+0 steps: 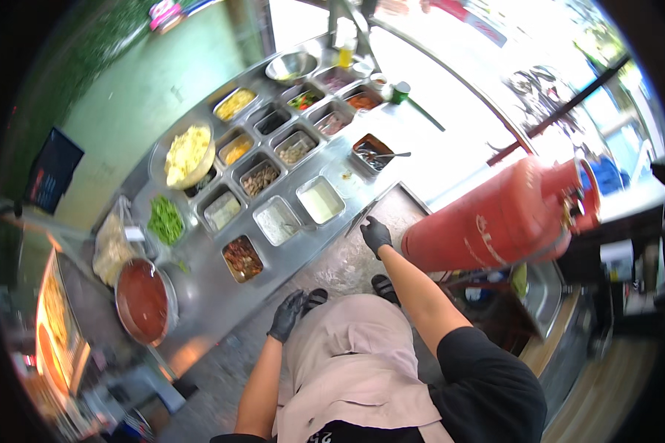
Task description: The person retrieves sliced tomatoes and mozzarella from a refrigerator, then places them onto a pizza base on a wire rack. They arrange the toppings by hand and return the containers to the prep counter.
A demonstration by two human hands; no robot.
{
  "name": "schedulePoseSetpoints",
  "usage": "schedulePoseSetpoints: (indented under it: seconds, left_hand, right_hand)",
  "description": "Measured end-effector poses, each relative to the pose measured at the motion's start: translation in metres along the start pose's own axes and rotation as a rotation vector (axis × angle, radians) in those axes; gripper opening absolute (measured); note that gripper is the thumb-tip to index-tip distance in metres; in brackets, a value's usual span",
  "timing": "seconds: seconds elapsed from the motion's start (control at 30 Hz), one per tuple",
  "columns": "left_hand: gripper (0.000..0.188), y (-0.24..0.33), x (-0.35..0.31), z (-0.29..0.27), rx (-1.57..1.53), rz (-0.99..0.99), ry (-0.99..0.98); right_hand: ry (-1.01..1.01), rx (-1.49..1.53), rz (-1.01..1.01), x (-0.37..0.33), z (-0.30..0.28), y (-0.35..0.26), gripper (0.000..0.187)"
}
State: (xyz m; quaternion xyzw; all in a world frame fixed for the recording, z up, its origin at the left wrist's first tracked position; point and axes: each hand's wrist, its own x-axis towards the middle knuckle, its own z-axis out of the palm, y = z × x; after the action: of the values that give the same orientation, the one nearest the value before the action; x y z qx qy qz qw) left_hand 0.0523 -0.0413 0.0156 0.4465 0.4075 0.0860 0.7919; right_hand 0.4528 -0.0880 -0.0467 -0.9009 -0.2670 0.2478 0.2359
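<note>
My left hand [286, 316], in a black glove, hangs beside my beige apron [351, 354] with its fingers loosely stretched and nothing visible in it. My right hand [377, 236], gloved the same way, reaches out past the counter's edge, between the steel counter [314, 255] and a red gas cylinder [480, 221]. Its fingers are slightly bent and apart, and no held thing shows. Nearest to the hands on the counter are a tray of white powder [276, 220], a tray of pale liquid [321, 199] and a tray of dark reddish food [242, 259].
Several more trays of chopped ingredients fill the counter, along with a bowl of yellow food [188, 155], green leaves [165, 220] and a pot of red sauce [143, 301]. A dark tray with a spoon [373, 153] sits near the right edge. A lit warming case [55, 317] stands left.
</note>
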Motion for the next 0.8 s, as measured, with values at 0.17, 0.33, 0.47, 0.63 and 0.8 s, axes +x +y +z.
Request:
schedulePoseSetpoints:
  seconds: [0.17, 0.33, 0.47, 0.63, 0.8]
  left_hand:
    - [0.035, -0.043, 0.022, 0.09, -0.19, 0.093, 0.322]
    - [0.047, -0.12, 0.017, 0.159, -0.043, -0.005, 0.464]
    - [0.041, -0.151, 0.043, 0.192, -0.157, 0.053, 0.718]
    - [0.072, -0.162, 0.037, 0.185, -0.098, 0.068, 0.989]
    - [0.086, -0.187, 0.008, 0.166, 0.046, 0.043, 1.127]
  right_hand:
    - [-0.029, -0.17, -0.213, 0.068, 0.029, 0.006, 0.048]
    - [-0.061, -0.112, -0.247, 0.04, 0.025, 0.042, 0.042]
    - [-0.347, -0.065, -0.26, -0.034, -0.015, 0.117, 0.042]
    - [-1.151, 0.072, -0.382, -0.043, -0.011, 0.232, 0.022]
    - [-0.881, -0.188, -0.739, -0.005, 0.136, 0.275, 0.028]
